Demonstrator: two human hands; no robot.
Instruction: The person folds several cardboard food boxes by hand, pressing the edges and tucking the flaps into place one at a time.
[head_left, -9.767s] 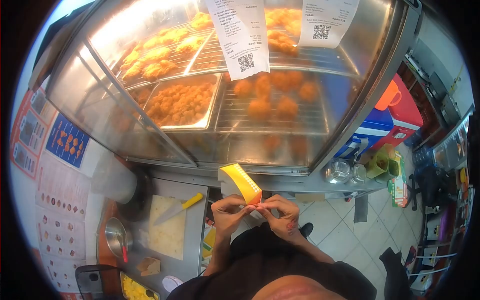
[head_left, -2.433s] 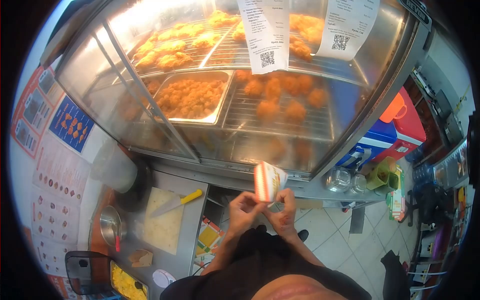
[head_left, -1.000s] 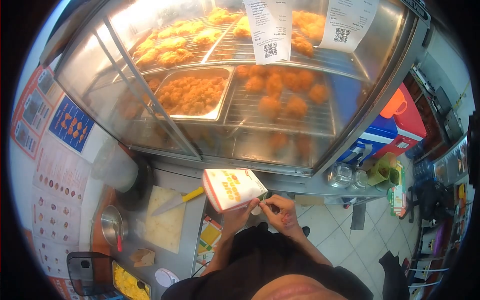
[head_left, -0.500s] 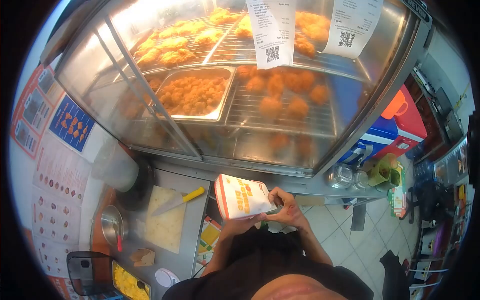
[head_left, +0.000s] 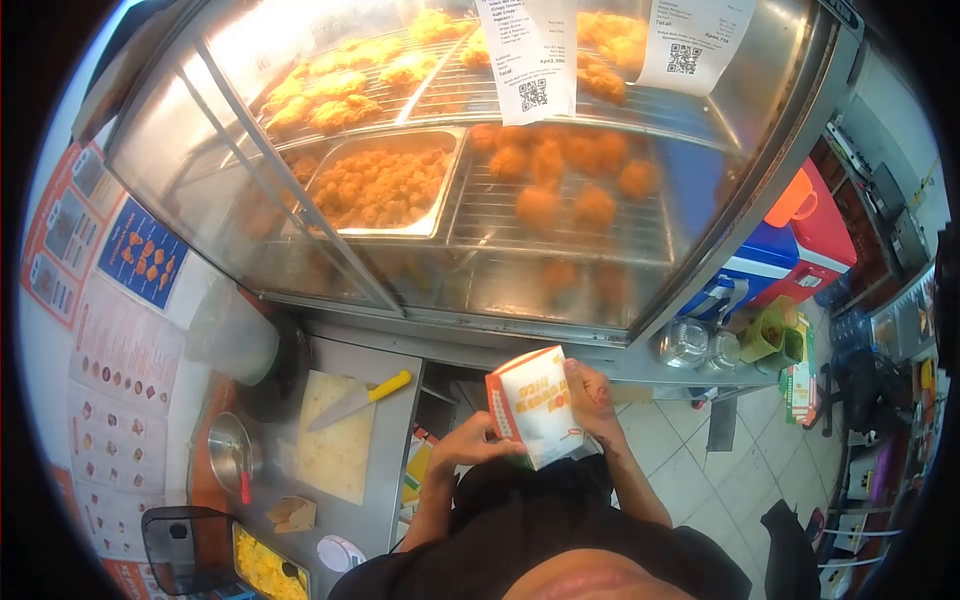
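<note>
A white paper food box (head_left: 540, 408) with a red trim and yellow lettering is held between my two hands in front of my body. My left hand (head_left: 474, 440) grips its lower left edge, with the thumb against the side. On the other side, my right hand (head_left: 598, 402) is wrapped round the box's right edge, some fingers hidden behind it. The box stands tilted, and I cannot see what is inside. To the left, a yellow-handled knife (head_left: 365, 398) lies across a white cutting board (head_left: 335, 465).
A glass warming cabinet (head_left: 480, 290) with fried chicken and a tray of small fried pieces stands ahead; receipts (head_left: 530, 75) hang on it. Left are a metal bowl (head_left: 232, 455) and a container of yellow food (head_left: 265, 570). Clear plastic jars (head_left: 684, 343) and cool boxes (head_left: 810, 250) stand right.
The box has moved to the right and turned more upright. My left hand has shifted onto its left edge, and my right hand has moved higher along its right side.
</note>
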